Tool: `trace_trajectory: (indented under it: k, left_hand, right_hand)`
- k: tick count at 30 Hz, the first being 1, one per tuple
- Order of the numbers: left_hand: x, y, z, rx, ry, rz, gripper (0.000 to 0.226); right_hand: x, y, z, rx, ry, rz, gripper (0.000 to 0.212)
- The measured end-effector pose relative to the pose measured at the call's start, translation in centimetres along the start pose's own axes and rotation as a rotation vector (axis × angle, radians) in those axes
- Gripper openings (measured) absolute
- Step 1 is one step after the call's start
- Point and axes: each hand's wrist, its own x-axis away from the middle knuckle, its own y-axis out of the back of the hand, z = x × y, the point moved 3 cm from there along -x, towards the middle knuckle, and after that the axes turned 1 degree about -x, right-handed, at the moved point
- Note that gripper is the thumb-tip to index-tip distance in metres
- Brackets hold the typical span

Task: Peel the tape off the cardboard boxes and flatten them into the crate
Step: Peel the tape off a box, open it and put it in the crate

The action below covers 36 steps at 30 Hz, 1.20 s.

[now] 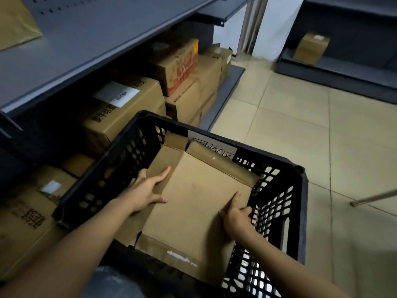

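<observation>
A flattened brown cardboard box [193, 203] lies inside the black plastic crate [285, 211], its flaps spread toward the far and near walls. My left hand [148, 188] grips the box's left edge, thumb on top and fingers curled under. On the right edge, my right hand [236, 214] holds the same box, pressed close to the crate's right wall. White tape residue [180, 258] shows on the near flap. A grey label [214, 147] sits on the crate's far inner wall.
Grey metal shelving [90, 50] stands to the left, with several closed cardboard boxes [122, 108] on its bottom shelf. Another box [311, 47] rests on a low shelf at the far right. A metal rod [373, 197] lies on the tiled floor [300, 125].
</observation>
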Motion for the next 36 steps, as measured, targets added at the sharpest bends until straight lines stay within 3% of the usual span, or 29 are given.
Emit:
trace_trajectory:
  k: [5,8,11,13,16,26,31,36]
  left_hand:
    - [-1.7,-1.1,0.4,-0.074,-0.005,0.068,0.097]
    - [-2.3,-1.6,0.9,-0.044,-0.029,0.092,0.100]
    - [-2.7,-2.0,1.3,-0.015,-0.032,0.114,0.099]
    - [-3.2,-2.4,1.5,-0.037,-0.017,0.131,0.099]
    - [-4.3,-3.5,1.6,-0.115,0.038,0.180,0.101]
    - [-7.1,-8.1,2.4,-0.296,0.161,0.321,0.105]
    - [-7.8,-10.2,3.0,-0.468,0.185,0.396,0.134]
    - [-8.3,-11.4,3.0,-0.555,0.211,0.370,0.139]
  right_hand:
    - [-0.8,-1.2,0.0,0.134,-0.024,-0.046,0.081]
    - [-0.8,-2.1,0.6,0.319,0.183,-0.181,0.077]
    - [-1.2,-3.6,1.8,0.381,0.339,-0.123,0.092]
    - [-2.0,-4.6,1.8,0.412,0.320,-0.068,0.108]
    - [-3.3,-5.8,1.6,0.409,0.272,0.014,0.116]
    - [-6.4,-8.7,0.7,0.408,0.205,0.169,0.116]
    - [-7.2,-10.0,0.4,0.436,0.203,0.146,0.114]
    - [-7.5,-10.5,0.5,0.455,0.206,0.136,0.111]
